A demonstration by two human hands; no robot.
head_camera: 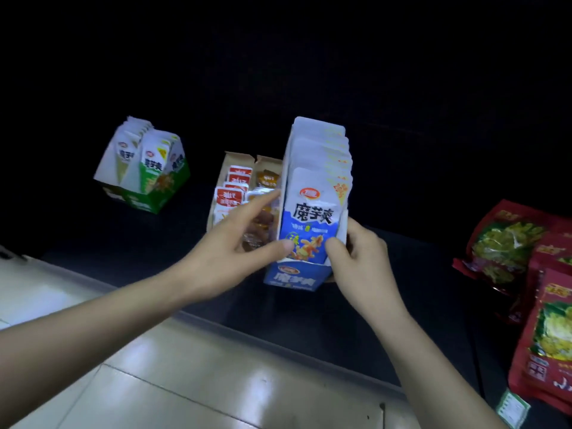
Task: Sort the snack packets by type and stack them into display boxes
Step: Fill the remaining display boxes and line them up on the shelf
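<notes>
1. The left hand (223,255) reaches in from the lower left. Its index finger lies straight along the left wall of the blue display box (294,278), and its thumb tip presses the lower left of the front blue packet (312,218); it clasps nothing.
2. The right hand (362,261) grips the same box, with the thumb on the packet's lower right corner and the fingers curled round the right wall.
3. The dark counter (402,181) carries everything, with pale floor tiles (216,382) below its edge.
4. Red snack bags (507,243) lie overlapping at the far right, well apart from the hands.
5. The blue box stands between both hands, filled with a row of upright blue packets.
6. A green display box (148,196) of upright green packets sits far left.
7. A cardboard tray (238,159) of red and orange sachets touches the blue box's left side.
</notes>
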